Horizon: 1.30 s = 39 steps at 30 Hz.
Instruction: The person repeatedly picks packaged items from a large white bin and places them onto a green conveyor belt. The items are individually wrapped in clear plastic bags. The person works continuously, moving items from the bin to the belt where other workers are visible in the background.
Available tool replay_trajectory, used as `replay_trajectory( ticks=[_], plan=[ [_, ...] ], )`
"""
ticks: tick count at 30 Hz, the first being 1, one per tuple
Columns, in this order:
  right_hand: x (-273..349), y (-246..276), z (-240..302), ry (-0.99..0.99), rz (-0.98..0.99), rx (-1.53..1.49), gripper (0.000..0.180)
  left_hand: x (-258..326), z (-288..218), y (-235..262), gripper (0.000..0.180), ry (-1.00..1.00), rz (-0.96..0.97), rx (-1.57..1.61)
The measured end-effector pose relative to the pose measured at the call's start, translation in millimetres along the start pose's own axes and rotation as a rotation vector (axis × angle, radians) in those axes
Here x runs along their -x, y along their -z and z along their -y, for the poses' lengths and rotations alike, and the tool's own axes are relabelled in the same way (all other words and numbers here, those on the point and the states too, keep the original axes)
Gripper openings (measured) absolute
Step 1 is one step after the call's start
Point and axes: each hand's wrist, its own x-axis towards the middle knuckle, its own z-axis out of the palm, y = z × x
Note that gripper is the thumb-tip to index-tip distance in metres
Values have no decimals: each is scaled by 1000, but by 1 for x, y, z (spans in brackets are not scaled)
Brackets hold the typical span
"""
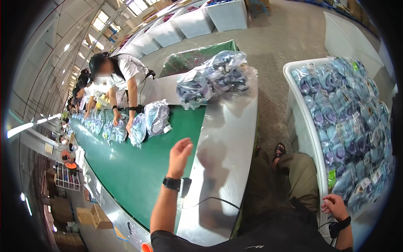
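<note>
We raised our left hand (179, 156) open and empty above the green belt (138, 176), short of the bagged garments (156, 118); our right hand (334, 206) gripped the white bin's rim (317, 168).

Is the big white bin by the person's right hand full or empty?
Full. The white bin is heaped above its rim with blue bagged items; the right hand rests at its edge.
</note>
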Motion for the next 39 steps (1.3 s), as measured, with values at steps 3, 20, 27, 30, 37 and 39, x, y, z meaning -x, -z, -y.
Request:
replay_trajectory(
  ticks=[3,20,27,30,37,39],
  plan=[
    [-11,-14,30,61,27,14,25,-48,21,54,44,-94,-230,-174],
    [-45,-47,66,180,167,322,32,-171,104,93,90,-211,-518,-1019],
    [-49,-63,70,249,216,408,28,-62,91,49,77,-147,-364,-364],
    [-48,-60,66,275,248,238,27,-35,80,36,84,265,-232,790],
    [-17,-57,71,391,185,168,24,-31,83,20,63,41,-180,1137],
    [-9,-62,70,439,155,140,26,-41,85,19,53,45,-328,733]
  ],
)
